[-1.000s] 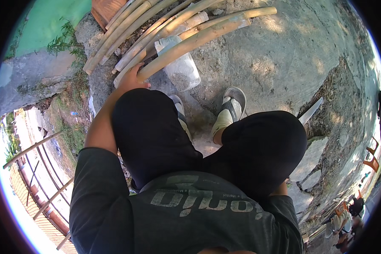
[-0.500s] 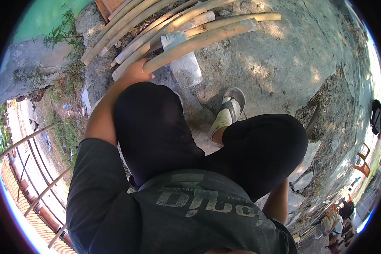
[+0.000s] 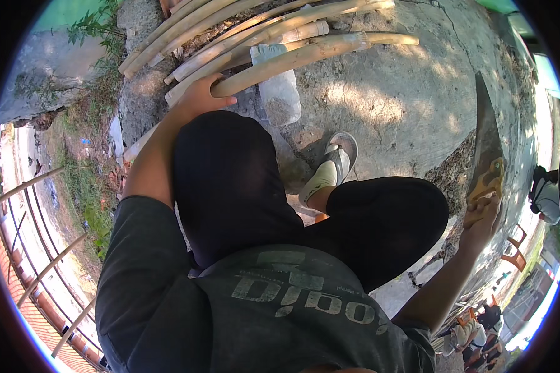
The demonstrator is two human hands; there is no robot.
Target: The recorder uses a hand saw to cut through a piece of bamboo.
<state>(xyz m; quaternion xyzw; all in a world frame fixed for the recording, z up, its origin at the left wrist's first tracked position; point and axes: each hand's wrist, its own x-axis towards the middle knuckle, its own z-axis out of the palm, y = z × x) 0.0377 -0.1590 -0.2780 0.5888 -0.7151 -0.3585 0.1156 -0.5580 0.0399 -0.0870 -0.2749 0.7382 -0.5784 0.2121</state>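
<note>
At the near end of a thick bamboo pole [image 3: 292, 63], my left hand [image 3: 199, 99] is closed, fingers on one side and thumb on the other. The pole rests across a whitish block [image 3: 281, 99] on the ground. Off to the right, my right hand [image 3: 481, 219] grips the yellowish handle of a handsaw [image 3: 488, 140]. Its long blade points up and away from me, apart from the bamboo. More bamboo poles [image 3: 196, 34] lie side by side beyond my left hand.
My foot in a sandal [image 3: 341, 154] stands on the cracked concrete ground [image 3: 392, 74], right of the block. Weeds [image 3: 96, 37] grow at the far left. An orange-brown chair [image 3: 514, 248] and several people [image 3: 476, 336] show at the far right.
My right hand has come out from behind my right knee into view with the handsaw. The left hand stays at the bamboo pole's end, and the view has shifted slightly.
</note>
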